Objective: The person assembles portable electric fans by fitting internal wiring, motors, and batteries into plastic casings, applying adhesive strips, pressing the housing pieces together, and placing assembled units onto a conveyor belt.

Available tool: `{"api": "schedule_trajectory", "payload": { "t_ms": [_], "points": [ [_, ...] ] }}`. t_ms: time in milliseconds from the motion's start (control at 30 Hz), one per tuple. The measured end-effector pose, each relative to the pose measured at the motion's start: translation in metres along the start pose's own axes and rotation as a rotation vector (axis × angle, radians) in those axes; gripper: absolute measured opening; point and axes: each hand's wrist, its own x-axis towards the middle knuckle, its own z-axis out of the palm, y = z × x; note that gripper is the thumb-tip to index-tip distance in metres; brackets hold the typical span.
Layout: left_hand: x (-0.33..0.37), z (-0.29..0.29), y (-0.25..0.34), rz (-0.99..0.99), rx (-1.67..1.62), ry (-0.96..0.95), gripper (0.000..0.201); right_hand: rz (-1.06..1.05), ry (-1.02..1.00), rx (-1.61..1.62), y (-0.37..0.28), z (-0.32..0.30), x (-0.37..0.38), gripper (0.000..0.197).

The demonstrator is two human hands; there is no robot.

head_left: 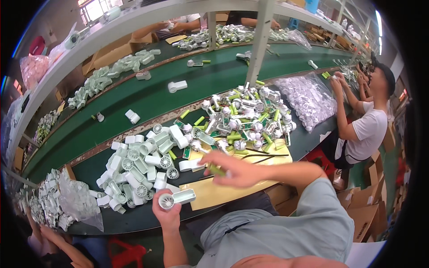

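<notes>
Left hand (167, 215) raised, fingers curled shut; right hand (232, 169) outstretched, fingers pinched.

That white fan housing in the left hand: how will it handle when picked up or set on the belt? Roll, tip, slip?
The white fan housing looks like thin hollow plastic, so probably light and stiff. Its round head could let it roll partway, though the flat handle should stop it. The left hand grips it from below without visible strain; the glossy surface may be a little slippery.

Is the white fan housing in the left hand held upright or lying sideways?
Sideways: the left hand grips the white fan housing with its body level and its round grille end facing the camera.
</notes>
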Motion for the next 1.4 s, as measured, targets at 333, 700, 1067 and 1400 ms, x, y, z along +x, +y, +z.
{"api": "schedule_trajectory", "payload": {
  "t_ms": [333,700,1067,1400],
  "points": [
    [0.02,0.045,-0.007,-0.269,-0.548,0.051,0.056,-0.23,-0.021,-0.467,0.066,0.096,-0.012,0.063],
    [0.003,0.043,-0.042,-0.28,-0.124,0.17,0.047,-0.128,0.07,-0.689,0.088,0.084,-0.026,0.043],
    [0.003,0.062,-0.03,-0.543,-0.278,0.225,0.037,0.099,0.342,0.011,0.019,0.026,-0.032,0.031],
    [0.02,0.089,-0.025,-0.813,-0.474,0.126,0.055,-0.366,0.152,-0.609,0.012,0.037,-0.021,0.045]
  ]
}}
